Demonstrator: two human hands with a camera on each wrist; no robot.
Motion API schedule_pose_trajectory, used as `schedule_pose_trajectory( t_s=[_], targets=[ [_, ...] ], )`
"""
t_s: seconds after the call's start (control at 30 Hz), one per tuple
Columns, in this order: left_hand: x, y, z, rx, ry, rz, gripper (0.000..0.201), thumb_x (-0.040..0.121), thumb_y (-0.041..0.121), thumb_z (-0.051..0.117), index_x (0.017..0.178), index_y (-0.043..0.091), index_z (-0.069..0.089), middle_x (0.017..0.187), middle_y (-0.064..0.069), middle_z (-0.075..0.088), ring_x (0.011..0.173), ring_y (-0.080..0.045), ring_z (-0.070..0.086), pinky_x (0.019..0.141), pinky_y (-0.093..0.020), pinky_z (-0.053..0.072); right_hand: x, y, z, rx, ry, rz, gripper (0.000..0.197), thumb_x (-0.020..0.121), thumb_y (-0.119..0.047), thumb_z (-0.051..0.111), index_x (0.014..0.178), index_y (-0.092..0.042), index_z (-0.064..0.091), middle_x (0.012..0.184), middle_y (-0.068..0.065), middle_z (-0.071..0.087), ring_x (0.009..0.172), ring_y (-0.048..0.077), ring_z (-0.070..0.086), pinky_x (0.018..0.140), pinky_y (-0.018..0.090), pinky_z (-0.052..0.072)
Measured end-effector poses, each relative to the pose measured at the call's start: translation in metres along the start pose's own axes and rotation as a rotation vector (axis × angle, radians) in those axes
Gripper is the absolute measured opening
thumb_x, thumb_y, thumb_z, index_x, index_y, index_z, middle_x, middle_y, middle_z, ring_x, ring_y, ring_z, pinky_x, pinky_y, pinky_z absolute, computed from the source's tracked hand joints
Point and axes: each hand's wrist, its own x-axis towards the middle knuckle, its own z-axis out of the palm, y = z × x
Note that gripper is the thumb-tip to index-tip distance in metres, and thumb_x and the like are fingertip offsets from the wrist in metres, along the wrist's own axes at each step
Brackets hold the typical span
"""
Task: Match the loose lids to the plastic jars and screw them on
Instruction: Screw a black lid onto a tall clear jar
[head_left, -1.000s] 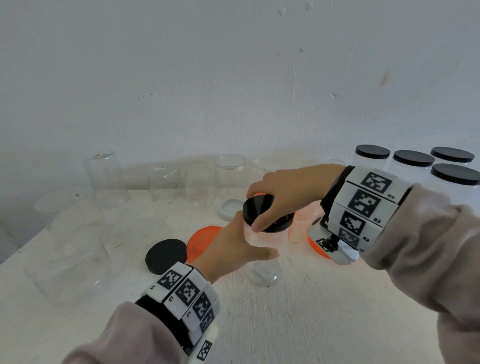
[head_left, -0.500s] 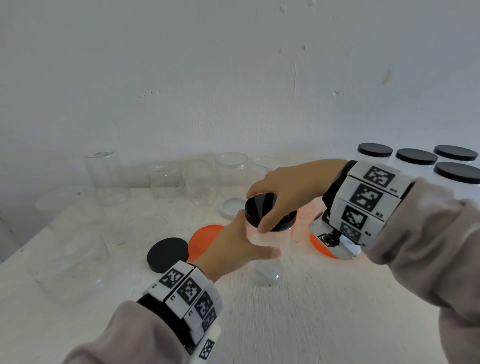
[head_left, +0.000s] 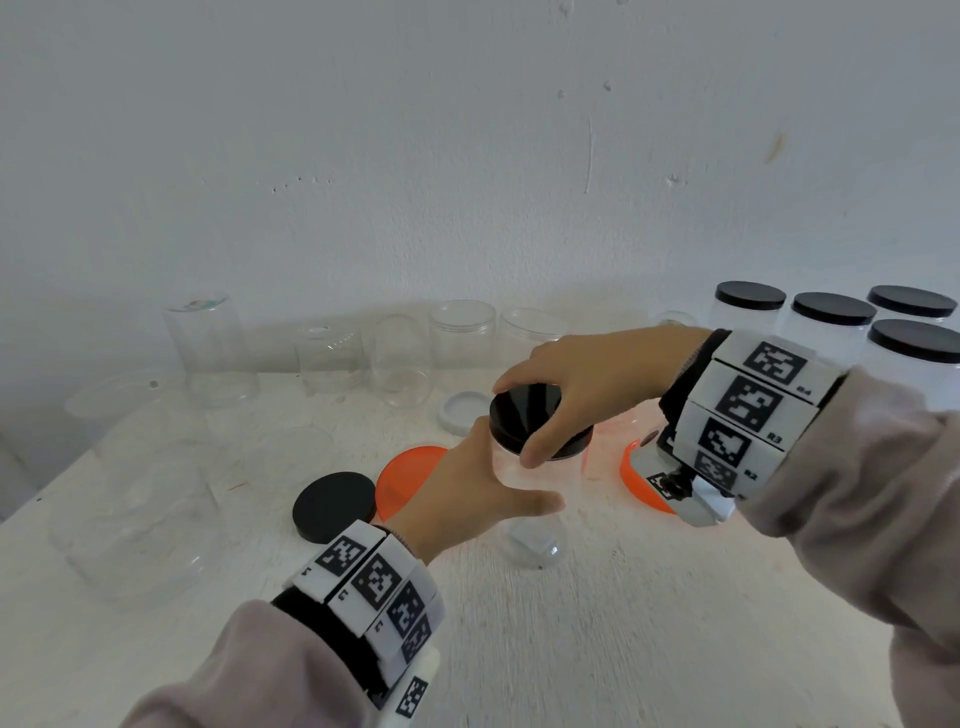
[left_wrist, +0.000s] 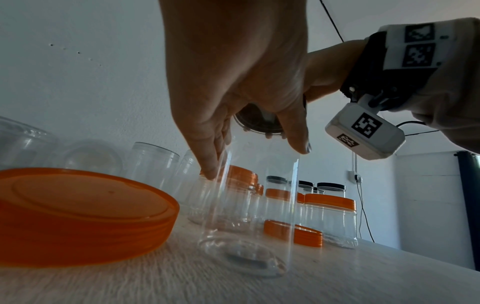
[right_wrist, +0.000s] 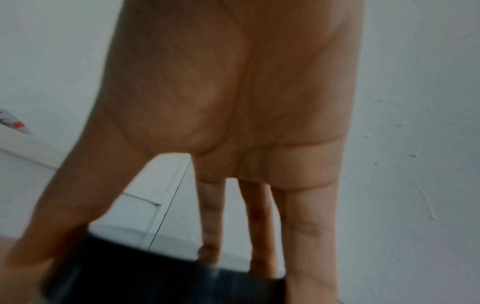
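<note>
A clear plastic jar (head_left: 530, 525) stands upright at the middle of the white table (head_left: 623, 649). My left hand (head_left: 483, 493) wraps round its upper wall, thumb in front. A black lid (head_left: 519, 415) sits on the jar's mouth, and my right hand (head_left: 582, 389) grips its rim from above with thumb and fingers. In the left wrist view the jar (left_wrist: 249, 216) rises from the table with my left hand's fingers (left_wrist: 207, 156) on its side. In the right wrist view my fingers (right_wrist: 306, 226) reach down onto the black lid (right_wrist: 155, 277).
A loose black lid (head_left: 335, 506), an orange lid (head_left: 405, 480) and a white lid (head_left: 462, 413) lie left of the jar; another orange lid (head_left: 636, 480) lies under my right wrist. Open clear jars (head_left: 400, 364) line the back wall. Black-lidded jars (head_left: 831, 332) stand back right.
The grip on lid and jar stays the same; my right hand has shifted slightly on the black lid. The jar stays in place.
</note>
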Motion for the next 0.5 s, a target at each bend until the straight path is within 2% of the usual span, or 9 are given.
schedule_pose_trajectory(
  t_s=[0.07,0.17,0.2,0.27,0.37,0.43,0.5],
  targets=[
    [0.0,-0.001,0.0,0.007,0.003,-0.002,0.083,0.066,0.044,0.085,0.126,0.049,0.028,0.116,0.031,0.048,0.1,0.021,0.042,0.073,-0.005,0.036,0.002,-0.001,0.008,-0.029,0.067,0.034,0.07,0.067,-0.078,0.06,0.122,-0.036,0.051,0.097,-0.017,0.053,0.093,0.011,0.058,0.077,0.031,0.054],
    [0.0,0.001,-0.002,0.036,-0.006,0.007,0.087,0.066,0.045,0.084,0.133,0.044,0.029,0.114,0.033,0.048,0.095,0.025,0.042,0.067,0.0,0.038,0.004,0.0,0.016,-0.082,0.139,0.065,0.073,0.066,-0.085,0.052,0.118,-0.034,0.049,0.096,-0.011,0.052,0.083,0.007,0.054,0.067,0.028,0.046],
    [0.0,0.001,-0.002,0.042,-0.009,0.01,0.088,0.066,0.045,0.084,0.135,0.042,0.029,0.115,0.031,0.049,0.096,0.023,0.042,0.068,-0.002,0.038,0.003,0.001,0.016,-0.069,0.128,0.071,0.075,0.065,-0.085,0.052,0.12,-0.035,0.047,0.098,-0.012,0.051,0.084,0.006,0.053,0.068,0.028,0.045],
    [0.001,0.001,-0.003,0.045,-0.011,0.009,0.091,0.065,0.045,0.085,0.137,0.04,0.029,0.115,0.031,0.048,0.099,0.019,0.042,0.072,-0.005,0.036,0.002,0.003,0.012,-0.043,0.068,0.063,0.079,0.064,-0.084,0.055,0.128,-0.04,0.042,0.107,-0.015,0.047,0.095,0.008,0.052,0.078,0.03,0.047],
    [0.001,0.001,-0.003,0.047,-0.006,0.004,0.092,0.064,0.046,0.085,0.137,0.04,0.028,0.111,0.034,0.046,0.099,0.018,0.042,0.074,-0.007,0.035,0.0,0.004,0.007,-0.016,0.026,-0.016,0.078,0.069,-0.069,0.066,0.136,-0.045,0.036,0.114,-0.019,0.041,0.108,0.009,0.046,0.09,0.031,0.046],
    [0.001,0.001,-0.002,0.047,-0.004,0.002,0.092,0.064,0.046,0.085,0.137,0.041,0.028,0.109,0.034,0.046,0.098,0.017,0.042,0.073,-0.007,0.035,0.001,0.003,0.005,-0.014,0.046,-0.04,0.075,0.069,-0.067,0.069,0.135,-0.045,0.04,0.111,-0.021,0.042,0.106,0.007,0.045,0.088,0.029,0.045],
    [0.001,0.001,-0.002,0.045,-0.008,-0.002,0.09,0.065,0.046,0.085,0.134,0.043,0.028,0.109,0.034,0.046,0.097,0.018,0.042,0.072,-0.007,0.035,0.002,0.002,0.005,-0.029,0.077,-0.021,0.074,0.067,-0.073,0.066,0.13,-0.041,0.046,0.105,-0.021,0.044,0.1,0.005,0.048,0.082,0.026,0.045]
  ],
)
